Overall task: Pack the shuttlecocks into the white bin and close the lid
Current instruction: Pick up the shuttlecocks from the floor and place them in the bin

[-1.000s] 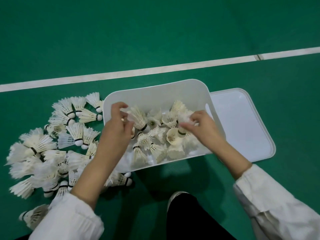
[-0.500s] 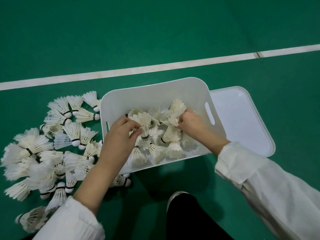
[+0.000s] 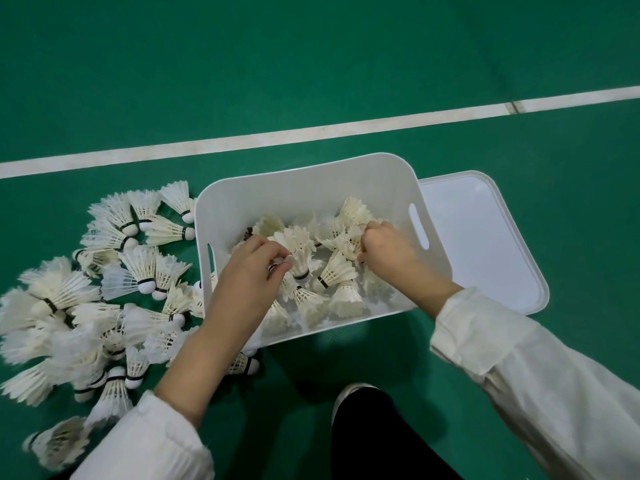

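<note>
Your left hand [image 3: 249, 271] and right hand [image 3: 384, 251], both gripping among the packed shuttlecocks [image 3: 336, 271], fill the middle of the white bin [image 3: 304, 188]; the only open room inside runs along its far wall. Loose shuttlecocks [image 3: 138, 271] crowd the floor right up to the bin's left wall. The lid [image 3: 485, 237] lies flat just beside the right wall. Bare green floor [image 3: 311, 64] opens beyond the bin, and your dark trouser leg [image 3: 381, 441] blocks the near side
</note>
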Demonstrator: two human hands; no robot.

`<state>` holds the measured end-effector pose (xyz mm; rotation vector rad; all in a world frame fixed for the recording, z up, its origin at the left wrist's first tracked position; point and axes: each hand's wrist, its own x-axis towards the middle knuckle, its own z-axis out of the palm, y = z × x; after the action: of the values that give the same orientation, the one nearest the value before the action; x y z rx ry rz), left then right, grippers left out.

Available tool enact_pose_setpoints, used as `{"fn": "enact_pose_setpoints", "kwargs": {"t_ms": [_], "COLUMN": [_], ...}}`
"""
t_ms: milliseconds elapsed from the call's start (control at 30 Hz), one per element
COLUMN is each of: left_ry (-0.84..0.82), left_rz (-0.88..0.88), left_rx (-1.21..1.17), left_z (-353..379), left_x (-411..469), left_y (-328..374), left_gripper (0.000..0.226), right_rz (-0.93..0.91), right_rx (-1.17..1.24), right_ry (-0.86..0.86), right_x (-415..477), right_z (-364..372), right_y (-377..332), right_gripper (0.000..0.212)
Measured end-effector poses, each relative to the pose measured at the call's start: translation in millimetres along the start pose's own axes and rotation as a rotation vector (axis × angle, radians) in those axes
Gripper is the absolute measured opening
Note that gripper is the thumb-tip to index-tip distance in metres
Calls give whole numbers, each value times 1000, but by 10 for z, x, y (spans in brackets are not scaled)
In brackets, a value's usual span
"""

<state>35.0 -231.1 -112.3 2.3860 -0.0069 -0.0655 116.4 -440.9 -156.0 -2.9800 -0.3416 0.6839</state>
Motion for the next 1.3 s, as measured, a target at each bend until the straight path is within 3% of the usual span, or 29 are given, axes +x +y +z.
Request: {"fn": "enact_pose_setpoints", "kwargs": {"t_ms": [100, 200, 267, 333, 433, 633, 833, 1067, 1167, 1300], "left_ry": [-7, 2, 12, 19, -3, -4, 89, -45, -91, -60], "left_rz": [-2, 7, 28, 62, 104, 115, -125, -395, -480, -506], "left_rx": [1, 7, 17, 33, 33, -7, 107, 304, 330, 295], "left_z": [11, 10, 11, 17, 26, -156, -771, -1171, -1167, -1117], "left_x": [9, 37, 69, 105, 135, 57, -93, -267, -348, -387], "left_y": [-1, -4, 12, 38, 66, 99, -241, -1126, -1452, -1652], "left_gripper": [8, 9, 8, 7, 8, 15, 17, 12, 11, 11], "right_rz": [20, -39, -192, -388, -506, -378, -143, -49, -134, -413], "right_rx": [-7, 181, 412, 517, 410, 303, 279, -45, -173, -29], "right_ry": [-48, 159, 269, 204, 109, 165, 205, -52, 80, 203], "right_x": [-10, -132, -281, -416, -452, -270, 126, 381, 231, -127], "right_z": [-14, -143, -282, -389, -350, -329, -341, -205, -349, -586], "right_y": [-12, -100, -234, -393, -551, -569, -351, -464, -704, -1273], "right_gripper": [27, 31, 26, 27, 30, 20, 27, 29, 25, 23]}}
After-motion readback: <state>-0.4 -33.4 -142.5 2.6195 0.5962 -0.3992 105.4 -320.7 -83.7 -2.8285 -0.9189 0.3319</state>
